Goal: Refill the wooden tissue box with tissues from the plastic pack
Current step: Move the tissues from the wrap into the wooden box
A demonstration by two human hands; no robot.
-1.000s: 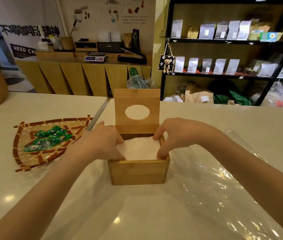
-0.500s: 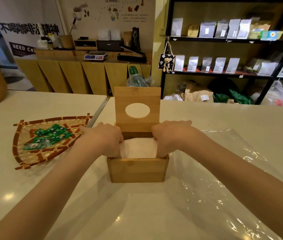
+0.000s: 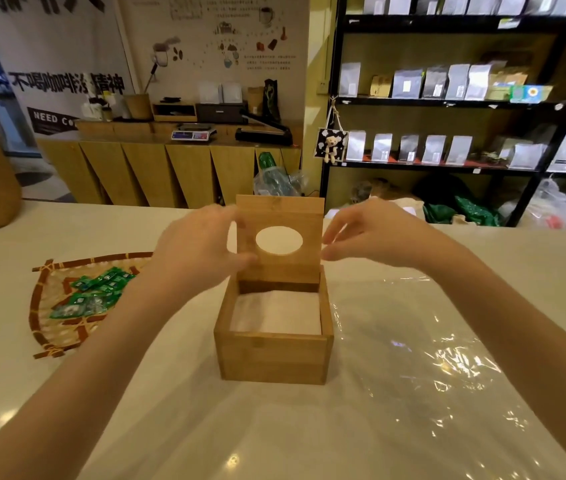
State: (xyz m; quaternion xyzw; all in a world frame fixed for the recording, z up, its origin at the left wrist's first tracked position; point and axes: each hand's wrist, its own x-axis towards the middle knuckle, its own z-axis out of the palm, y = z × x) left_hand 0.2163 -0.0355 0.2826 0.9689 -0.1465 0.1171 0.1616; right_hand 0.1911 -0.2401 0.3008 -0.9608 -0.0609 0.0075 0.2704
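The box point(image 3: 276, 344) sits on the bench point(image 3: 170, 427), tissues point(image 3: 276, 313) inside, lid point(image 3: 279, 237) upright (oval hole showing). Left hand point(image 3: 202, 247) grips the lid's left edge; right hand point(image 3: 375, 233) hovers beside its right edge, fingers point(image 3: 335, 252) relaxed.

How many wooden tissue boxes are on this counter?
1: the square bamboo-coloured wooden tissue box stands mid-counter, lid up, between clear plastic wrap and woven tray.
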